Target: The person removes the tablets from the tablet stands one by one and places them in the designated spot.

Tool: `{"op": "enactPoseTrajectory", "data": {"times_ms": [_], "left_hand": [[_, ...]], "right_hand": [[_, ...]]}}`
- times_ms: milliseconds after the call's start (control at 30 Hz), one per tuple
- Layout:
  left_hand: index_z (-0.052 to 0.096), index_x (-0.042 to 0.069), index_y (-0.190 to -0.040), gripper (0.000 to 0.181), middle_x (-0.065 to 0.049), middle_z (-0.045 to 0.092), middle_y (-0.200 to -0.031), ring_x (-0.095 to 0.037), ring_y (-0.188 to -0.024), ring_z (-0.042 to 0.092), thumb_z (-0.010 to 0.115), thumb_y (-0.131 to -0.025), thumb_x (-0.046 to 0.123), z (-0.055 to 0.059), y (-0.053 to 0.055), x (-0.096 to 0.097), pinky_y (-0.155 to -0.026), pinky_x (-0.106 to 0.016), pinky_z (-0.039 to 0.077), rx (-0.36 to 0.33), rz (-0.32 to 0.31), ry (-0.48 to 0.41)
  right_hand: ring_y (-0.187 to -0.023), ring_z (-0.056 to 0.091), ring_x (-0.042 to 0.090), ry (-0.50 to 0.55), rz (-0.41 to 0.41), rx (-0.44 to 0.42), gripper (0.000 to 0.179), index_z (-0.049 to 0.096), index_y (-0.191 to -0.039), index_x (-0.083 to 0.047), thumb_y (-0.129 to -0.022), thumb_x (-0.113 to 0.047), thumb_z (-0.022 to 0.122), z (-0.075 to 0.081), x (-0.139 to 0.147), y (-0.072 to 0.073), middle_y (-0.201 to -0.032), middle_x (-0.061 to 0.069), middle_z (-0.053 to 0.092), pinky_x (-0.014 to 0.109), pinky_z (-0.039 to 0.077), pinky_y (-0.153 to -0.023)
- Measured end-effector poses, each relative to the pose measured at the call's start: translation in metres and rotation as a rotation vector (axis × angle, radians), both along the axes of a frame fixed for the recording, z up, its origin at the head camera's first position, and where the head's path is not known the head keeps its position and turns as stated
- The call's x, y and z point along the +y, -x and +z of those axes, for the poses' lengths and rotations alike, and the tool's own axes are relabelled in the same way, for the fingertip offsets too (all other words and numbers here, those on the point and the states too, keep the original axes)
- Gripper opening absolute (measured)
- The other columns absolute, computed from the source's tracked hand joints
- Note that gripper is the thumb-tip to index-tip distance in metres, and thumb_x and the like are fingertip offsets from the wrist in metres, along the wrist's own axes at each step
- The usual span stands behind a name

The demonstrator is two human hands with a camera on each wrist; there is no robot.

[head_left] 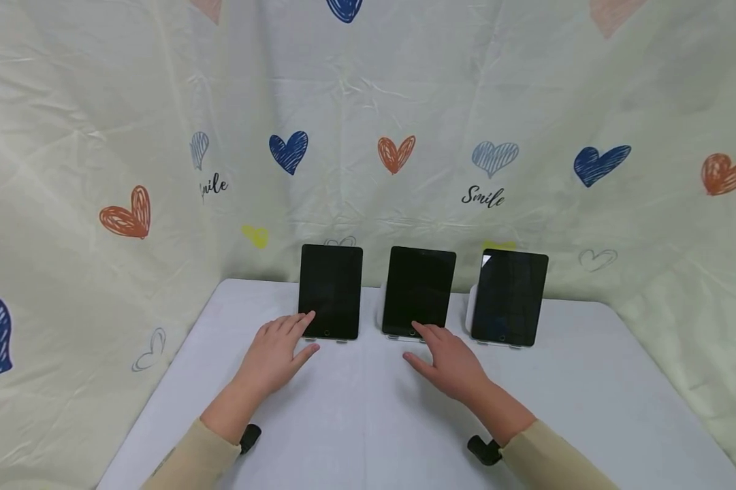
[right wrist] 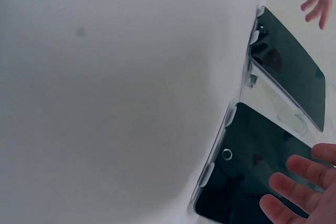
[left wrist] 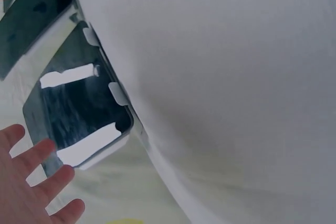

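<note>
Three tablets with dark screens stand tilted on small stands along the back of the table. My left hand (head_left: pixel 276 352) reaches with spread fingers to the lower left corner of the left tablet (head_left: pixel 331 289), its fingertips overlapping that edge in the head view. Before the middle tablet (head_left: pixel 419 286) is my right hand (head_left: pixel 450 359), index fingertip near the home button, thumb held apart. The right tablet (head_left: pixel 510 298) has neither hand near it. In the left wrist view, bright reflections lie across the left tablet (left wrist: pixel 79 98). Neither hand holds anything.
A white cloth covers the table (head_left: pixel 368 415). Close behind the tablets hangs a pale curtain (head_left: pixel 343 88) printed with hearts and the word "Smile"; it also runs along both sides. A dark wrist camera (head_left: pixel 485 450) sticks out by the right sleeve, another (head_left: pixel 250 437) by the left.
</note>
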State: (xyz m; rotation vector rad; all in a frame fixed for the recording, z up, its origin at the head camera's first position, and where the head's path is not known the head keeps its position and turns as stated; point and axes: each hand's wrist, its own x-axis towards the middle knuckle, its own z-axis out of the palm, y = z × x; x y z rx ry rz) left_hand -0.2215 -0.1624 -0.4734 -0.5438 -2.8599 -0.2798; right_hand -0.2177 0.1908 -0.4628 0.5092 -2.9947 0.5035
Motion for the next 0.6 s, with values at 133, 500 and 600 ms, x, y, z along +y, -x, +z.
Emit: {"op": "enactPoseTrajectory", "data": {"times_ms": [133, 500, 600], "left_hand": [[0.032, 0.018, -0.156, 0.071, -0.009, 0.045, -0.150, -0.034, -0.135, 0.042, 0.049, -0.099, 0.057, -0.002, 0.007, -0.003, -0.109, -0.055, 0.032, -0.005, 0.021, -0.015], [0.031, 0.017, -0.157, 0.069, -0.013, 0.045, -0.149, -0.036, -0.134, 0.043, 0.047, -0.101, 0.055, -0.003, 0.025, -0.011, -0.106, -0.056, 0.035, -0.041, 0.081, -0.072], [0.031, 0.016, -0.157, 0.070, -0.014, 0.045, -0.149, -0.036, -0.134, 0.043, 0.046, -0.101, 0.055, -0.004, 0.031, -0.013, -0.105, -0.056, 0.035, -0.048, 0.098, -0.079]], "right_hand": [[-0.133, 0.046, 0.032, 0.009, -0.013, -0.021, 0.073, 0.040, -0.152, -0.015, -0.094, -0.056, 0.059, 0.003, -0.011, 0.007, -0.146, 0.012, 0.048, 0.053, 0.040, -0.105], [-0.122, 0.056, 0.024, 0.085, -0.069, -0.047, 0.069, 0.041, -0.152, -0.016, -0.095, -0.052, 0.059, 0.002, -0.046, 0.028, -0.136, 0.006, 0.056, 0.046, 0.049, -0.097], [-0.104, 0.062, 0.019, 0.110, -0.082, -0.048, 0.066, 0.042, -0.150, -0.015, -0.096, -0.049, 0.059, 0.001, -0.056, 0.034, -0.126, 0.004, 0.060, 0.040, 0.053, -0.087]]}}
